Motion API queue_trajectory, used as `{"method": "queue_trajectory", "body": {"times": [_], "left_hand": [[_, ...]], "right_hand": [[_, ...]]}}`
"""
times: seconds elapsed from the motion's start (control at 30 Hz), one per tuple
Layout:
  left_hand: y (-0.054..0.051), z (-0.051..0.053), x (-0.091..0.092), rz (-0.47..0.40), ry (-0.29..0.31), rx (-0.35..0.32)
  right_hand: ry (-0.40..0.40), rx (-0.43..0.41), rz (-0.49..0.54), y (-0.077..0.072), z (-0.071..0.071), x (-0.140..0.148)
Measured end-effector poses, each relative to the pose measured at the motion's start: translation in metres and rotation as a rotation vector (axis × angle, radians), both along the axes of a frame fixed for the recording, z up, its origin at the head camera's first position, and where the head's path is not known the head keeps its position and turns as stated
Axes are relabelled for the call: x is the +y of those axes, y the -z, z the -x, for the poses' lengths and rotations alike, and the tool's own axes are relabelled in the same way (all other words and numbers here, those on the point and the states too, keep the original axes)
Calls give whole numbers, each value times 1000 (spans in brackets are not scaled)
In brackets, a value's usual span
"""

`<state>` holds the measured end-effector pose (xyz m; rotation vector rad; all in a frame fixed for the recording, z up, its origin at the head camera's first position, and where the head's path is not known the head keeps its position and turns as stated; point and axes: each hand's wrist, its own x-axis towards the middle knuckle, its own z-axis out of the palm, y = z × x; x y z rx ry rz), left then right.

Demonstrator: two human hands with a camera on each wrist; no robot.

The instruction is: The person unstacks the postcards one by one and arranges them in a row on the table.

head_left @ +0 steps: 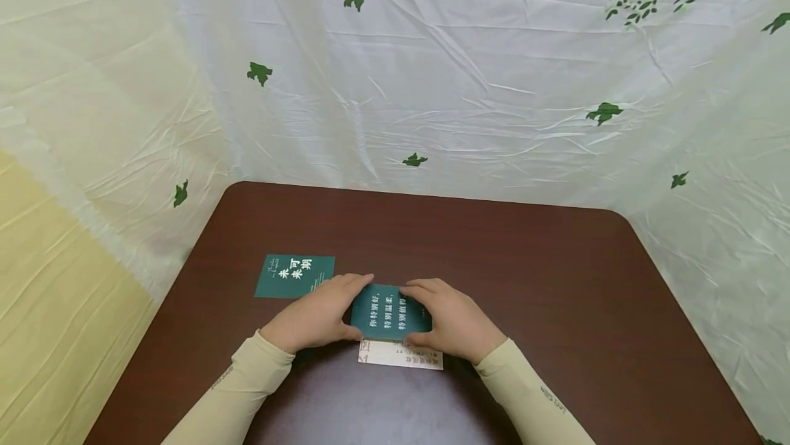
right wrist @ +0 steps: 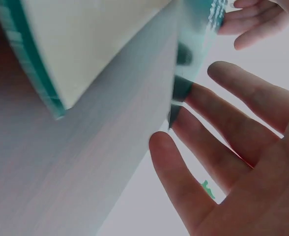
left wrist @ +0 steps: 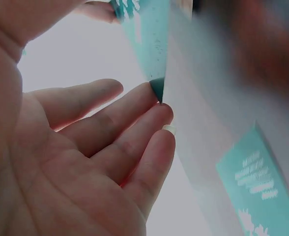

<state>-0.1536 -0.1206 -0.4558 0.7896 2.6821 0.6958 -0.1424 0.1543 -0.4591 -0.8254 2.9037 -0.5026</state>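
Pinching a green card point(head_left: 386, 312), left hand point(head_left: 317, 315) and right hand point(head_left: 455, 318) cover its ends. Nearer the table's point(head_left: 555, 280) left edge, another card point(head_left: 293, 278) lies partly hidden.

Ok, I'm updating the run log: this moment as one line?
left hand: holds green card; right hand: holds it; second green card: on table; pale strip: near side

Before me a brown table point(head_left: 555, 273) is stretching toward a creased white sheet point(head_left: 432, 88) that is hanging behind it and showing scattered green leaves point(head_left: 604, 112) and a leafy branch point(head_left: 646, 5) high on the right, while yellow cloth point(head_left: 49, 308) is draping down along the left.
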Motion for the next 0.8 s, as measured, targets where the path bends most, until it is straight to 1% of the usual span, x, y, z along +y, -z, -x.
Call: {"method": "queue_trajectory", "body": {"times": [0.1,0.17,0.23,0.33,0.43,0.5,0.63,0.8], "left_hand": [[-4,14,-5,5,-41,-16],[-5,23,-8,6,-71,-25],[-3,30,-10,3,-100,-32],[3,35,-11,-4,-121,-50],[11,38,-13,-10,-138,-81],[13,40,-14,-16,-155,-88],[13,46,-18,-27,-175,-79],[12,54,-22,-13,-159,-65]], "right_hand": [[8,-16,-2,0,17,-9],[9,-25,1,1,27,-14],[4,-26,0,3,36,-18],[3,-46,2,7,44,-22],[4,-78,-5,12,50,-23],[-1,-90,-11,15,53,-25],[-10,-92,-18,17,61,-30],[-18,-100,-14,13,69,-35]]}}
